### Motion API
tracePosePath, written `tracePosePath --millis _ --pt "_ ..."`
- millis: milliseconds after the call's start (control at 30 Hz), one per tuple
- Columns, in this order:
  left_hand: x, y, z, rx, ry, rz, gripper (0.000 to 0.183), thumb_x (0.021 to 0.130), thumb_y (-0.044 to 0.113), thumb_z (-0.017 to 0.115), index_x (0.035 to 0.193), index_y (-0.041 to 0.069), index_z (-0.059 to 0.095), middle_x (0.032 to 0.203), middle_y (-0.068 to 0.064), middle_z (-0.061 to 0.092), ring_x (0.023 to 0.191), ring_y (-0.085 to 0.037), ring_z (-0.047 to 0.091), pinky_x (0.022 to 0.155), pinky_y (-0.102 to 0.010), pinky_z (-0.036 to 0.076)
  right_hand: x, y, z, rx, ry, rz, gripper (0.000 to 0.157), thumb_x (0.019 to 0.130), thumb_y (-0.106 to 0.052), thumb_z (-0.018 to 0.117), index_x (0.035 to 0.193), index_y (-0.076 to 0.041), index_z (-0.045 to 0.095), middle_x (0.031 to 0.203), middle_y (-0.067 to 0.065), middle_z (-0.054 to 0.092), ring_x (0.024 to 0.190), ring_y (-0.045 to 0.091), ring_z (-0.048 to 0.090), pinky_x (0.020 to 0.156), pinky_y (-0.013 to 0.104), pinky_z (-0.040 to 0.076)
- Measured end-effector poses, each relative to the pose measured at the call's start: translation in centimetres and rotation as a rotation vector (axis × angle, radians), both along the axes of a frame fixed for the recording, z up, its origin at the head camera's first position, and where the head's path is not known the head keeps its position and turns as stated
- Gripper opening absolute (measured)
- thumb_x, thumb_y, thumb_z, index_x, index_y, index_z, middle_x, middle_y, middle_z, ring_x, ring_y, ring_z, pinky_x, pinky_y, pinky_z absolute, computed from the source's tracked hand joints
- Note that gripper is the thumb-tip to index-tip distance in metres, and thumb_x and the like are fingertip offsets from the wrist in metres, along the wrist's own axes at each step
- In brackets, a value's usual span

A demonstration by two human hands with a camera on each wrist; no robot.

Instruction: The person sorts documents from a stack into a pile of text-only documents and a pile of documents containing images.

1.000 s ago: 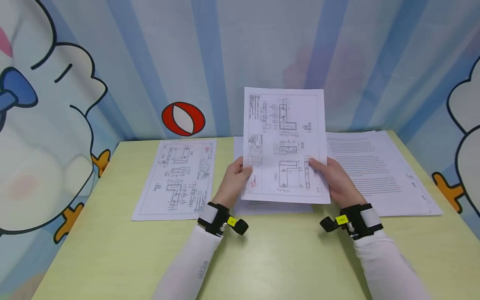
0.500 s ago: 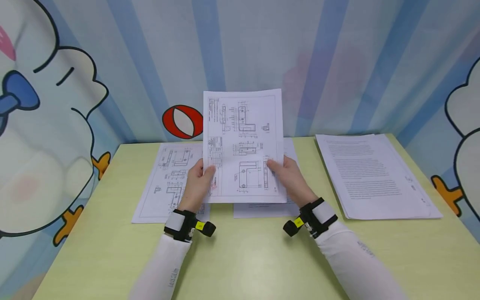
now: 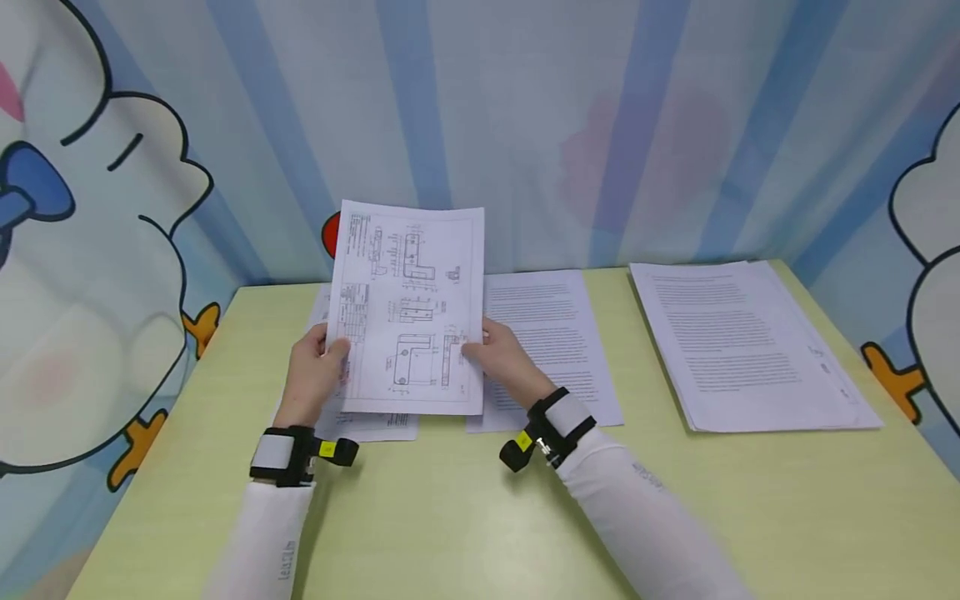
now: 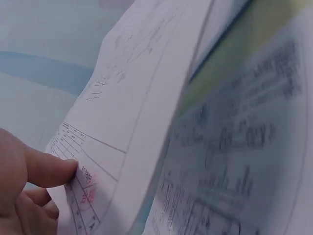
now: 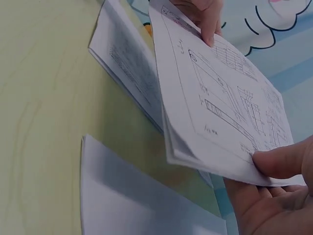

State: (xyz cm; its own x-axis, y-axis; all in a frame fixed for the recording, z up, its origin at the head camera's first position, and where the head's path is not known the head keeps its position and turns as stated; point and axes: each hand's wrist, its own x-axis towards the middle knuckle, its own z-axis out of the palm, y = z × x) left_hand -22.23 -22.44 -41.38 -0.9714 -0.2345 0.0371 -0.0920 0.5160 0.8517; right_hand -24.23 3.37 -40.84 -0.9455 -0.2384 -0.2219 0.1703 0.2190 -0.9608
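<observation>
A thin stack of drawing sheets (image 3: 408, 308), printed with L-shaped parts, is held up and tilted above the table by both hands. My left hand (image 3: 311, 371) grips its left edge, thumb on the front and fingers behind. On the opposite edge my right hand (image 3: 510, 358) pinches the sheets the same way. In the right wrist view the layered edge of the drawing sheets (image 5: 220, 112) shows several sheets together. Below and behind them lies another pile of drawings (image 3: 375, 427) on the table, mostly hidden; its print shows in the left wrist view as lying drawings (image 4: 234, 147).
A pile of text pages (image 3: 551, 333) lies mid-table, partly behind the right hand. A thicker pile of text pages (image 3: 738, 350) rests at the right of the pale yellow-green table (image 3: 465, 517). A striped curtain backdrop (image 3: 517, 125) with cartoon figures rises behind the table.
Both hands have carried the drawing sheets leftward, from over the middle text pages to over the left pile of drawings, and slightly lower. The middle text pages are now largely uncovered.
</observation>
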Motion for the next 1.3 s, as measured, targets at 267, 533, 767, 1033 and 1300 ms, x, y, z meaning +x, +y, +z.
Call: tracePosePath --millis 267,533,767,1033,1300 --pt "-0.8 -5.6 -2.9 -0.108 -0.129 0.060 0.058 0.096 0.044 0.038 0.142 0.008 0.037 0.120 -0.017 0.055 0.094 -0.027 0.055 0.065 -0.028 0.048 0.1 -4.0 -1.1 0.121 0.055 0.043 0.039 0.083 -0.010 0.064 0.121 -0.007 0.058 0.094 0.015 0.073 0.060 0.013 0.061 0.054 0.024 0.047" --pt "1.2 -5.3 0.1 -0.077 -0.258 0.113 0.051 0.095 0.015 0.035 0.143 0.000 0.031 0.122 -0.023 0.051 0.094 -0.029 0.052 0.056 -0.022 0.041 0.2 -5.9 -2.6 0.155 0.089 0.079 0.050 0.084 -0.004 0.062 0.132 -0.001 0.051 0.088 0.018 0.073 0.057 0.021 0.068 0.057 0.027 0.056" --pt "1.3 -5.6 -0.2 -0.087 -0.288 0.150 0.053 0.092 0.009 0.037 0.144 0.000 0.032 0.123 -0.024 0.049 0.097 -0.030 0.052 0.055 -0.023 0.042 0.1 -6.4 -2.9 0.200 0.102 0.073 0.040 0.081 -0.004 0.064 0.121 -0.001 0.061 0.066 0.015 0.071 0.046 0.013 0.062 0.048 0.022 0.053" --pt "0.3 -7.7 -2.8 -0.120 -0.290 0.221 0.051 0.095 0.018 0.038 0.144 0.008 0.036 0.139 -0.023 0.044 0.115 -0.037 0.044 0.090 -0.051 0.042 0.1 -6.6 -2.6 0.264 0.094 0.085 0.036 0.082 -0.007 0.065 0.118 -0.001 0.063 0.062 0.014 0.070 0.045 0.012 0.062 0.046 0.022 0.053" --pt "-1.4 -9.8 -6.5 -0.174 -0.234 0.219 0.057 0.096 0.045 0.034 0.142 0.011 0.041 0.136 -0.020 0.049 0.116 -0.036 0.047 0.096 -0.056 0.039 0.1 -6.9 -2.4 0.376 0.139 0.124 0.018 0.081 -0.011 0.065 0.097 -0.001 0.068 0.052 0.006 0.061 0.041 0.012 0.055 0.040 0.019 0.042"
